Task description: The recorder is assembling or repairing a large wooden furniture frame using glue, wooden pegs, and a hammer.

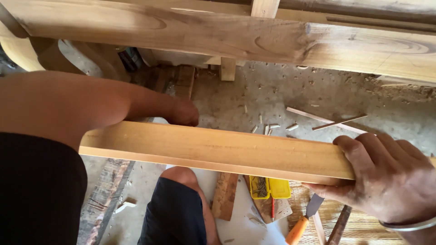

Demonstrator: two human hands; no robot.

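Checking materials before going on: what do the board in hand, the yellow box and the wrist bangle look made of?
Board: pale planed wood, unfinished, faint grain lines.
Yellow box: likely plastic, with a glossy, even colour.
Bangle on the right hand: probably metal, with a silvery shine.

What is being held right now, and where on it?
The right hand grips a long pale wooden plank at its right end. The left hand is behind the plank; its grip cannot be told.
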